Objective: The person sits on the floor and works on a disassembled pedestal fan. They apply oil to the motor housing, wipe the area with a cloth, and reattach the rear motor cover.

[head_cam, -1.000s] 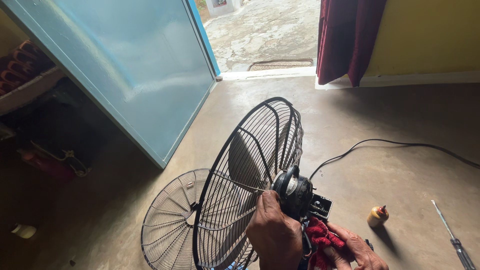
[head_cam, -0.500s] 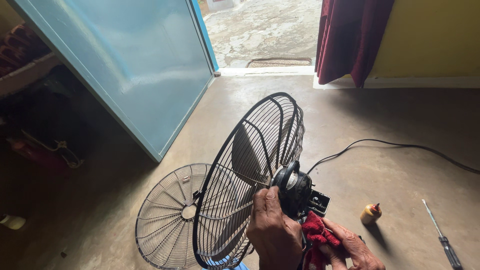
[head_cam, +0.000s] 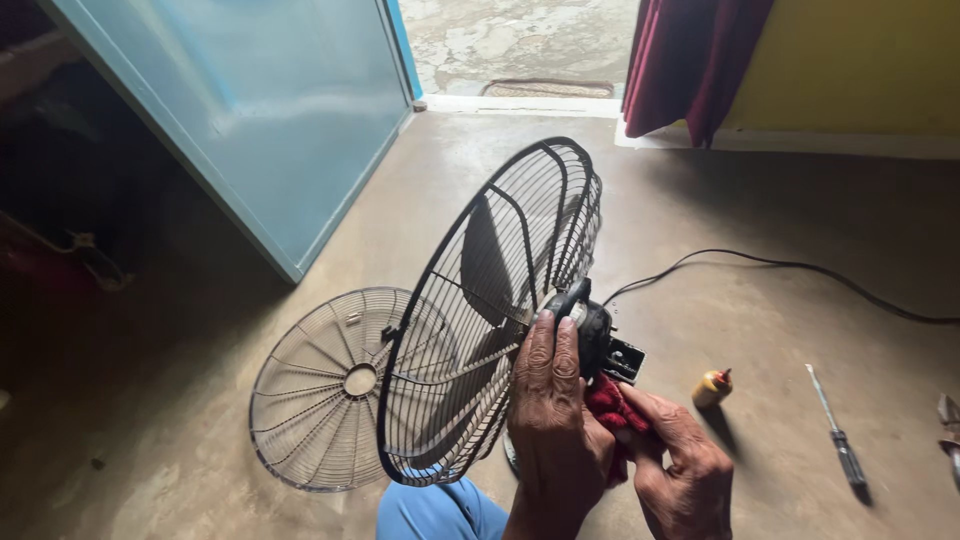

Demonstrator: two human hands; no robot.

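A bare concrete floor [head_cam: 760, 200] is filling most of the view, with a large pale blue door [head_cam: 270, 110] standing open on the left and a dark red curtain [head_cam: 690, 60] hanging against a yellow wall [head_cam: 860, 60] at the top right. In the middle, a black wire fan guard [head_cam: 490, 310] is standing tilted on edge, its rounded back facing right, with the black fan motor [head_cam: 590, 335] sitting at its centre. A second, flatter wire guard [head_cam: 330, 385] is lying on the floor just left of it, partly overlapped by the upright one. A black power cord [head_cam: 780, 265] is trailing from the motor across the floor to the right edge.

The left hand [head_cam: 550, 410] is reaching up from the bottom of the view, palm away from the camera, its fingers [head_cam: 545, 345] lying straight and close together against the motor housing, steadying it. The right hand [head_cam: 680, 470] is coming in lower and to the right, fingers curled and pinching a red cloth [head_cam: 610, 405] just under the motor; the cloth is touching both hands. Blue trousers [head_cam: 440, 510] are showing at the bottom, below the guard.

On the floor to the right, well apart from the hands, a small yellow bottle with a red tip [head_cam: 712, 387] is standing, and further right a thin screwdriver with a dark handle [head_cam: 838, 440] is lying flat
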